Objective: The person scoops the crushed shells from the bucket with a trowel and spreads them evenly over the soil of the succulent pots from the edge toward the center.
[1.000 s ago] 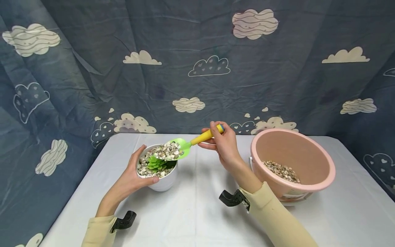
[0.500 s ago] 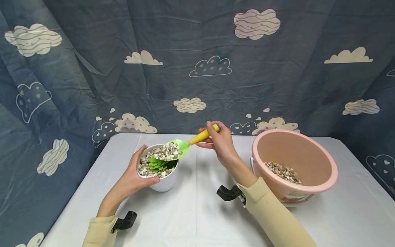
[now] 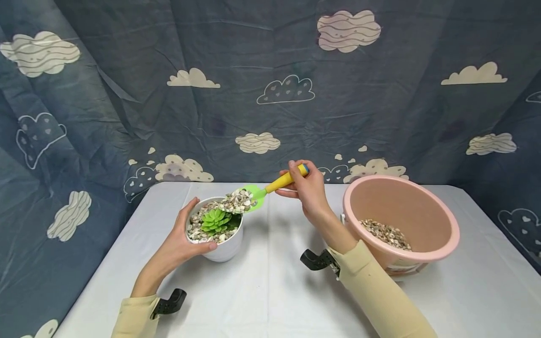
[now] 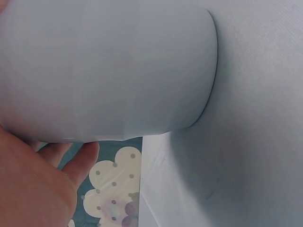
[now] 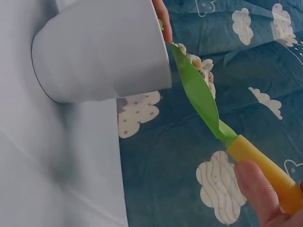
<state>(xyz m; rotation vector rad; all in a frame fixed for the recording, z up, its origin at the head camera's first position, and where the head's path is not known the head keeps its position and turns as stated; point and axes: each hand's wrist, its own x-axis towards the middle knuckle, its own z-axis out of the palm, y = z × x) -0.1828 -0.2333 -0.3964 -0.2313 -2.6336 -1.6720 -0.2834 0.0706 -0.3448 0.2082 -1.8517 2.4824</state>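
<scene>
A white flower pot [image 3: 223,251] stands on the table, filled with small pebbles [image 3: 197,231] around a green succulent [image 3: 215,220]. My left hand [image 3: 181,239] grips the pot from the left, thumb at the near rim and fingers round the far side. In my right hand [image 3: 310,190] is the yellow handle of a small trowel [image 3: 287,180]. Its green blade [image 5: 196,92] bears a heap of pebbles [image 3: 237,201] and slants down to the pot's right rim. The right wrist view shows the blade's tip right at that rim, with the heap on its upper face.
To the right stands a pink bucket [image 3: 439,211] with a low pile of pebbles [image 3: 385,234] at its bottom. A white cloth [image 3: 270,291] covers the table. Behind it hangs a dark blue curtain [image 3: 236,117] with cloud prints.
The trowel has shifted slightly right and up over the last half second, uncovering more of the succulent. Pebbles stay heaped on its blade. My left hand and the pot have hardly moved.
</scene>
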